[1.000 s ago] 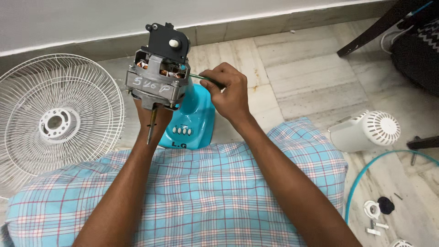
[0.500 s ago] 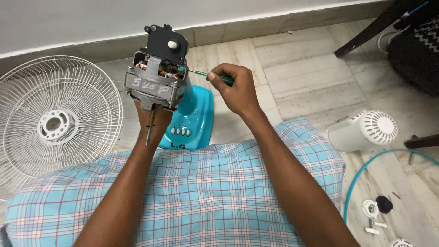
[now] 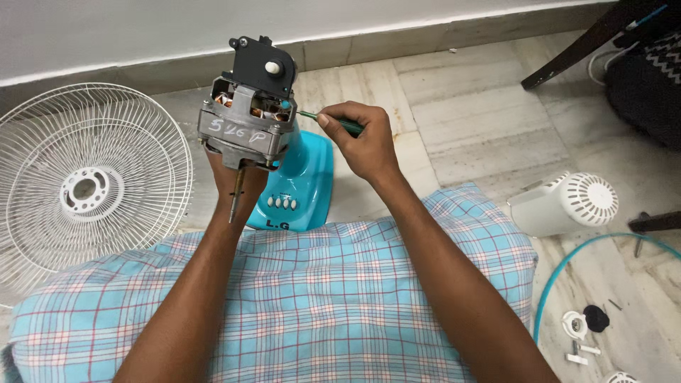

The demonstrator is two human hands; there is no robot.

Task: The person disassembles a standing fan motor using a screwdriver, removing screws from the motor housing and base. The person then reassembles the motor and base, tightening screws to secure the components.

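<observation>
Matt grey cast-metal motor (image 3: 245, 131) with black plastic gearbox (image 3: 261, 65), glossy blue plastic base (image 3: 301, 181), white wire guard (image 3: 89, 188), checked cloth (image 3: 319, 305), smooth stone floor (image 3: 468, 106)

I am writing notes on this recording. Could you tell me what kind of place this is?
Probably a home floor used as a makeshift repair spot, not a proper workshop. The person sits on bare stone tiles by a wall. Loose fan parts lie around: a white wire fan guard, a turquoise fan base and a white motor cover.

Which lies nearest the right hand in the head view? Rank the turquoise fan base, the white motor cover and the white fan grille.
1. Turquoise fan base: just left of and below the right hand.
2. White motor cover: on the floor, right.
3. White fan grille: far left.
</observation>
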